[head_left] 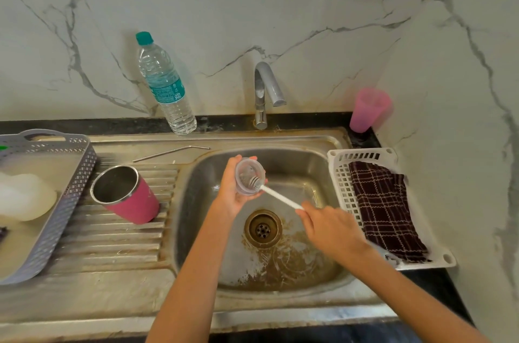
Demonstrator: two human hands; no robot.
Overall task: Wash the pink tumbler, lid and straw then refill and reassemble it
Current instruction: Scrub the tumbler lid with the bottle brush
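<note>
Over the sink basin [306,168] my left hand [231,191] grips the clear round lid [248,174], tilted toward me. My right hand [328,226] holds the white handle of a thin brush [280,196], and its bristled tip lies against the inside of the lid. The pink tumbler [132,196] with a steel interior stands open and lidless on the ribbed drainboard to the left. A metal straw [171,152] with a bent end lies on the drainboard behind the tumbler.
A water bottle [165,87] with a teal cap leans at the wall behind the drainboard. The tap [265,90] stands behind the basin, with no water running. A pink plastic cup [368,109] sits at the back right. A white basket [341,174] holds a dark checked cloth [384,210]. A grey tray [56,202] sits at the left.
</note>
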